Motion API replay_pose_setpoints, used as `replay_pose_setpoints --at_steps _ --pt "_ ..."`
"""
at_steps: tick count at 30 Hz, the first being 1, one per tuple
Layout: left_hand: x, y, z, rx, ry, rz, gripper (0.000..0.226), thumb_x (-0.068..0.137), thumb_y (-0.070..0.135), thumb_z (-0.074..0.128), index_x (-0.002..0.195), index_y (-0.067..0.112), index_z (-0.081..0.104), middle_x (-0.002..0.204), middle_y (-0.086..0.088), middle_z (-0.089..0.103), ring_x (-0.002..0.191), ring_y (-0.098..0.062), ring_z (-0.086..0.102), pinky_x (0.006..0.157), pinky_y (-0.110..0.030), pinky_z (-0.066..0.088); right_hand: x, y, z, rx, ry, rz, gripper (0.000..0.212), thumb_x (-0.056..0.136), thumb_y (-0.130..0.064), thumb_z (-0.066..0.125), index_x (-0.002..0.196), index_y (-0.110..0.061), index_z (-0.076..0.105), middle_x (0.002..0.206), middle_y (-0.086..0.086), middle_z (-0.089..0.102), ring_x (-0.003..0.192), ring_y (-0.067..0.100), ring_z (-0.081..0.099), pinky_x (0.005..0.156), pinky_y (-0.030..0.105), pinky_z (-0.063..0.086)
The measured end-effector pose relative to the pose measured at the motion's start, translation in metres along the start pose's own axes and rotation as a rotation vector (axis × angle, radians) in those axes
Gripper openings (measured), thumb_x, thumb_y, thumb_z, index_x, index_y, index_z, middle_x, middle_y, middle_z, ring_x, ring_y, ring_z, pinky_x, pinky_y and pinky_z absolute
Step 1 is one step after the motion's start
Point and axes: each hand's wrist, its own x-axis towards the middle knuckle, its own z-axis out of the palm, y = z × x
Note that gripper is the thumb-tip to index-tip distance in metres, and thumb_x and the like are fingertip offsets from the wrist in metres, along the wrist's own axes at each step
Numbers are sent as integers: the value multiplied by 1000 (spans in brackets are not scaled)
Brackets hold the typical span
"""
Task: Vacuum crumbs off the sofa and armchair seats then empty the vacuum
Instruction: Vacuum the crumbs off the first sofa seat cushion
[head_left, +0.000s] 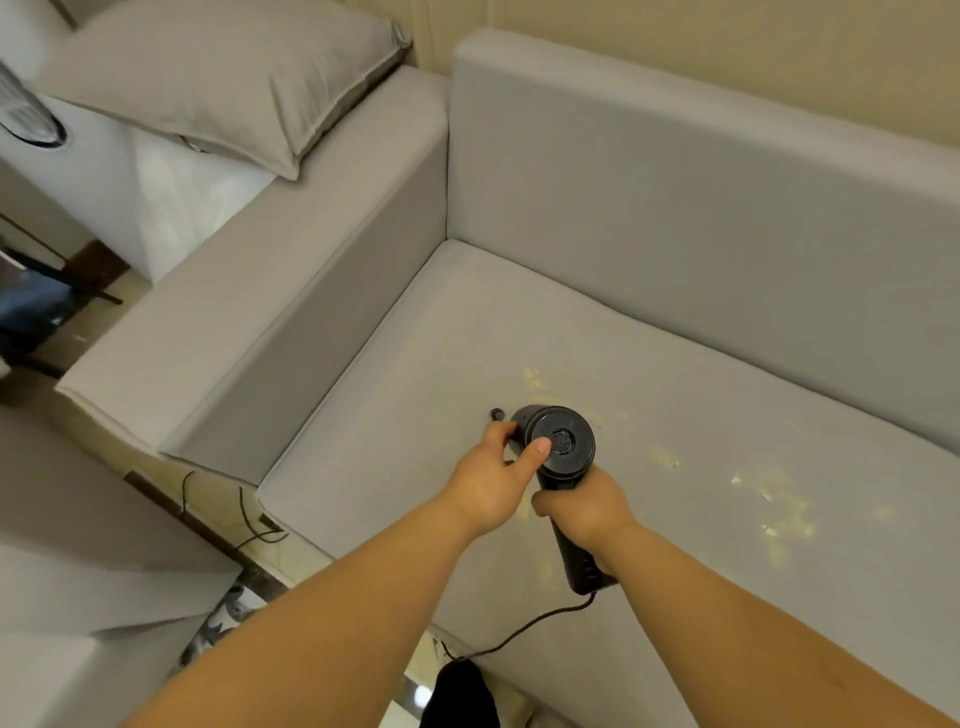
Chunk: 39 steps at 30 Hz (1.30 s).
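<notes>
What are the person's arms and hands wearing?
Nothing that shows. The left hand and right hand are bare, with no gloves, rings or watch in view. Both forearms are bare too, with no sleeves reaching into the picture.

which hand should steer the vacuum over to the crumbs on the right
Right. The right hand already grips the vacuum by its handle, on the crumbs' side; the left hand only steadies its body.
</notes>
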Motion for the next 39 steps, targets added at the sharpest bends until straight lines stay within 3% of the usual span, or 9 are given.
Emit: replay_pose_setpoints --at_steps 3,9,16,21,29,39 --pt "-2 -3 -12 -23 55 31 63 89 53 51 142 23 34 141 0 47 111 -13 52 89 -25 37 6 -7 12 14 -17 -59 35 74 -10 71 106 -19 60 83 -1 62 75 20 58 65 30 46" --pt "14 -19 -30 -8 108 8 63 92 50 49 145 21 30 146 0 42 124 -18 49 92 -23 34 38 -13 39 12 -50 -90 42 76 -13 73 113 -21 57 96 2 65 90 27 62 78 38 53" --pt "12 -15 4 -10 14 -9 64 92 51 49 145 21 28 146 -2 43 123 -19 50 93 -24 35 29 13 20 29 -6 17 40 75 -11 72 113 -17 61 87 1 63 75 19 58 63 29 45" --pt "6 5 11 -1 -30 -31 62 93 51 47 144 21 31 145 -1 44 131 -20 42 95 -23 31 14 10 -4 24 -1 27 33 74 -11 73 103 -20 60 83 -1 62 72 17 57 62 28 45" --pt "36 41 -22 20 -6 59 64 92 51 48 146 21 29 147 -1 41 132 -18 41 96 -21 30 30 -37 -7 162 29 -22 36 76 -9 73 109 -14 61 82 1 62 70 18 57 58 27 42" --pt "152 62 -81 18 -70 71 64 94 49 47 148 23 24 149 -2 38 134 -21 39 94 -22 30 127 -114 8 228 119 -17 40 76 -9 74 113 -18 62 89 0 67 77 18 61 61 28 45"
